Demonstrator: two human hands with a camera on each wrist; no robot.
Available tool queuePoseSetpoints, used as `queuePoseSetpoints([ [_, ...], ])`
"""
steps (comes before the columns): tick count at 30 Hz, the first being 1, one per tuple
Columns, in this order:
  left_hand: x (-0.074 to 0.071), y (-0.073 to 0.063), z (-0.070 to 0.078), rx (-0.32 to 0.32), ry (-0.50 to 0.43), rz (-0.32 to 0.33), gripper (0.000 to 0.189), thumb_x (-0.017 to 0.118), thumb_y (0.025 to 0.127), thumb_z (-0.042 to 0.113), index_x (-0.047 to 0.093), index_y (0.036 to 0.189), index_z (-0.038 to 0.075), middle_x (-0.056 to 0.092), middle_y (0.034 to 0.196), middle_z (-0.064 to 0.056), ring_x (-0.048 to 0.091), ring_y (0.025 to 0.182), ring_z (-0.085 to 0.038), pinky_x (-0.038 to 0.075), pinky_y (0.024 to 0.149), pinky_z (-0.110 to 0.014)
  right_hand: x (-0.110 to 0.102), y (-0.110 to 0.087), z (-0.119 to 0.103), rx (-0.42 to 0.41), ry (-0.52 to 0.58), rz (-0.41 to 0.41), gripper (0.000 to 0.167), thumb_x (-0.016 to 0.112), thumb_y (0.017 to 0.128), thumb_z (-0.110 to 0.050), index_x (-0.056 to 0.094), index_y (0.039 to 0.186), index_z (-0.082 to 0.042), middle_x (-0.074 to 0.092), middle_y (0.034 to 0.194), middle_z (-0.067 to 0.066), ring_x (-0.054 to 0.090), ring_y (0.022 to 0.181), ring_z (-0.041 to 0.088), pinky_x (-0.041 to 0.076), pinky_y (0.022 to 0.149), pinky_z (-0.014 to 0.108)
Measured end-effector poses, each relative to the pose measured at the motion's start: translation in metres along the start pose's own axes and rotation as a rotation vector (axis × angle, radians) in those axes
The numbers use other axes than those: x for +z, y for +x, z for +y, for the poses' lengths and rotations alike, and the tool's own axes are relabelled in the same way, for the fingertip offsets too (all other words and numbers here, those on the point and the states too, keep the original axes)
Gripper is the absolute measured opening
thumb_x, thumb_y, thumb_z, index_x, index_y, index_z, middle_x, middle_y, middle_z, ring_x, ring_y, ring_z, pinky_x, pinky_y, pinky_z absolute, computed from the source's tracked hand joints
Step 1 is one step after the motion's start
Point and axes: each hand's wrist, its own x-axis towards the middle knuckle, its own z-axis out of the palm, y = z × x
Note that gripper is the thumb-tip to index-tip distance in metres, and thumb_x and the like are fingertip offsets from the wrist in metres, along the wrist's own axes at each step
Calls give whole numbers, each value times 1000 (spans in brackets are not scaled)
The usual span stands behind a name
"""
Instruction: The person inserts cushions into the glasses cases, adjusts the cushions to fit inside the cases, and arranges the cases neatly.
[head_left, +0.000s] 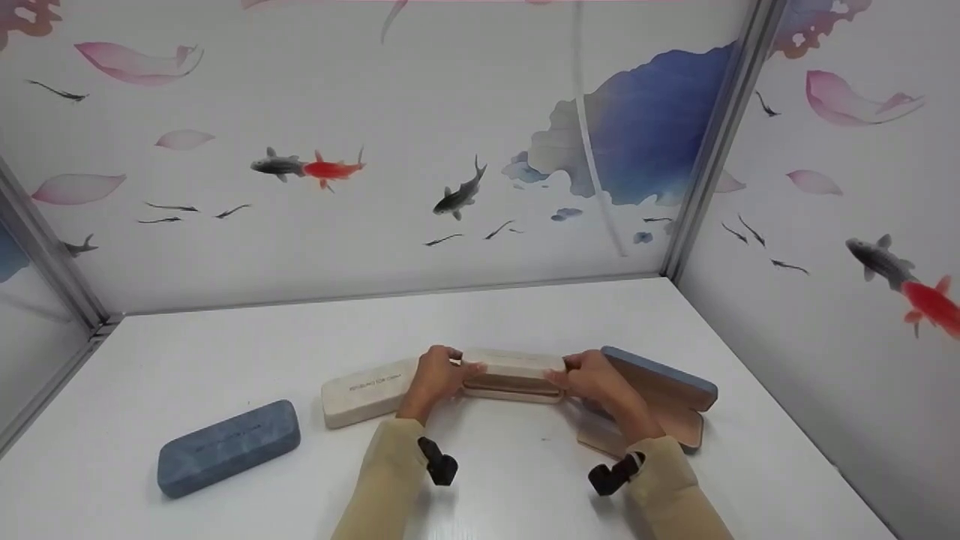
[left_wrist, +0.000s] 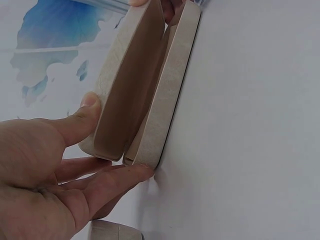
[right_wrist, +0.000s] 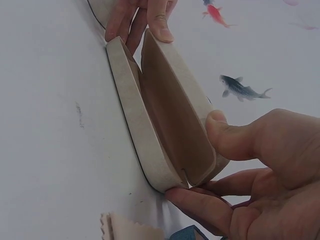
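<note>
A cream glasses case [head_left: 517, 375] stands partly open on the table, its tan lining [left_wrist: 127, 92] showing between lid and base. At its left end my left hand [head_left: 439, 375] has the thumb on the lid edge and the fingers along the end and base. My right hand [head_left: 600, 379] grips the opposite end the same way, as the right wrist view shows with the thumb [right_wrist: 218, 127] on the lid. Close beside the left hand lies another cream glasses case [head_left: 367, 394], closed, with dark lettering on top.
A closed blue glasses case [head_left: 229, 448] lies at the left. Behind my right forearm, an open blue glasses case [head_left: 664, 375] shows its tan inside. A beige cloth [right_wrist: 131, 227] with a zigzag edge lies near it. Printed white panels [head_left: 420, 247] wall the table.
</note>
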Motion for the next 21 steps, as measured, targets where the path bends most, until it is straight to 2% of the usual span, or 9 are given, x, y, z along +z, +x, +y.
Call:
queuePoseSetpoints([
  [3, 1, 0, -1, -1, 3, 3, 57, 74, 92, 26, 56, 132, -11, 71, 116, -21, 67, 81, -16, 56, 78, -33, 0, 0, 1, 2, 7, 9, 38, 70, 94, -31, 70, 115, 1, 63, 94, 4, 52, 86, 17, 42, 72, 28],
  [6, 1, 0, -1, 6, 4, 4, 57, 74, 92, 25, 56, 132, -11, 70, 117, -22, 67, 83, -17, 57, 80, -34, 0, -1, 1, -1, 1, 11, 36, 71, 94, -31, 70, 113, -1, 62, 93, 3, 51, 86, 17, 41, 72, 28],
  [10, 1, 0, -1, 6, -14, 1, 59, 76, 91, 24, 55, 133, -11, 70, 118, -22, 69, 83, -20, 57, 76, -31, 0, -2, 1, -30, -3, 3, 26, 72, 93, -28, 71, 102, -4, 57, 84, 1, 49, 80, 16, 39, 69, 28],
  [13, 1, -1, -1, -3, -25, 0, 59, 77, 90, 22, 55, 133, -11, 70, 118, -22, 69, 81, -20, 56, 71, -29, 1, -1, 2, -53, 1, 2, 24, 74, 92, -25, 71, 103, -3, 57, 83, 1, 49, 79, 16, 38, 68, 28],
  [17, 1, -1, -1, -6, -13, 0, 58, 77, 89, 20, 56, 132, -12, 69, 119, -24, 68, 79, -18, 56, 72, -29, 1, -1, 4, -58, 1, 7, 30, 75, 91, -24, 72, 111, -3, 61, 88, 1, 49, 81, 16, 38, 68, 28],
  [21, 2, -1, -2, 7, -3, 2, 57, 77, 89, 19, 56, 132, -12, 68, 121, -25, 71, 78, -19, 58, 75, -31, 1, -2, 5, -72, 12, -7, 22, 75, 91, -23, 73, 103, -5, 61, 81, -1, 45, 73, 14, 36, 64, 28],
])
